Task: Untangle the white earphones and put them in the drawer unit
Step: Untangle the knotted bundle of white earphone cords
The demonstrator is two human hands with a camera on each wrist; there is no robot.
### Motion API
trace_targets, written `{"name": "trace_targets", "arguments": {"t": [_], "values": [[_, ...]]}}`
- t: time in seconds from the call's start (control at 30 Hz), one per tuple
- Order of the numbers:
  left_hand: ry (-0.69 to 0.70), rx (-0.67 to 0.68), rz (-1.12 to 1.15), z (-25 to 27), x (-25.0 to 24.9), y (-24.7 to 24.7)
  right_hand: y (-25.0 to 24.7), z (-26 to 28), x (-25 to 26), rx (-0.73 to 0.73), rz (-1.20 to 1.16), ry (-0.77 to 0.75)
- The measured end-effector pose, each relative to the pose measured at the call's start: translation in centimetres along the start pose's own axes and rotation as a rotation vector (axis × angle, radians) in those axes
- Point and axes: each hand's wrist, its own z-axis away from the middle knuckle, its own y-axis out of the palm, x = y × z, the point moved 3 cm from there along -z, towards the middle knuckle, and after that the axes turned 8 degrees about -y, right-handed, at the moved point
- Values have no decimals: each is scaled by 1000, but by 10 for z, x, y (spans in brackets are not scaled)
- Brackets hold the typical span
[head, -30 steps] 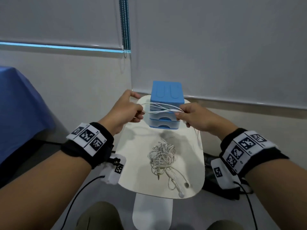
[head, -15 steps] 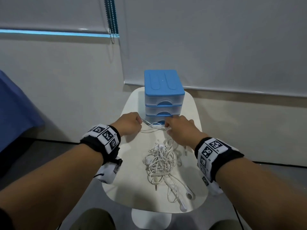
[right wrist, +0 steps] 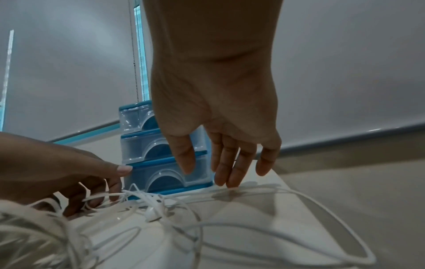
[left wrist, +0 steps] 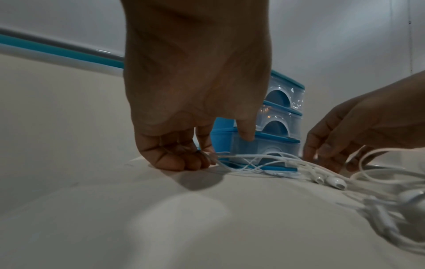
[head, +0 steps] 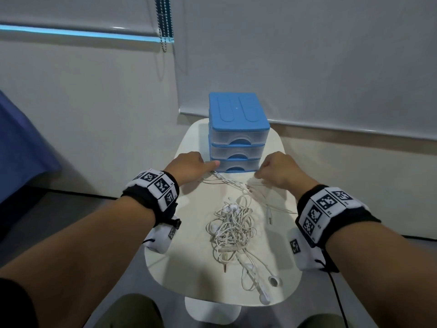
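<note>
Head view looks down from above; wrist views low, close, facing drawer unit [head: 238, 136], shared.

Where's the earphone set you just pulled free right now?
In the head view, the freed earphones lie on the table before the drawer unit, between the left hand and right hand, beyond the tangled pile.

earphones [head: 230, 229] before drawer unit [head: 238, 136] (on table [head: 189, 263])

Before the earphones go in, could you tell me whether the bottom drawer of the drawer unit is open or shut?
Shut. The bottom drawer sits flush with the two above it in the drawer unit.
</note>
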Motion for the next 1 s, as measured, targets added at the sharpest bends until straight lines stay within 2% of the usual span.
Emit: {"name": "trace_targets", "arguments": {"t": [0.13,0.27,0.4,0.57,0.67,0.73,0.8,0.9,1.0], "values": [[2,-4,-1,-1,0,0,0,1,6,16,-77,-29],[-1,-17,33,3,3,-4,4,3,16,51,39,-87],[-10,46,6,7,10,-7,0,8,18,86,132,-101],[-1,106,-166,25,8,-17,-1,24,8,327,315,-134],[19,60,-313,43,2,-26,-3,29,6,205,373,-175],[52,-6,-355,58,-6,-35,-10,36,12,124,323,-230],[95,-45,-349,75,-14,-39,-15,48,19,122,231,-245],[169,54,-246,105,-24,-25,-10,71,19,287,186,-175],[242,180,-303,133,-32,10,7,88,4,400,178,-77]]}}
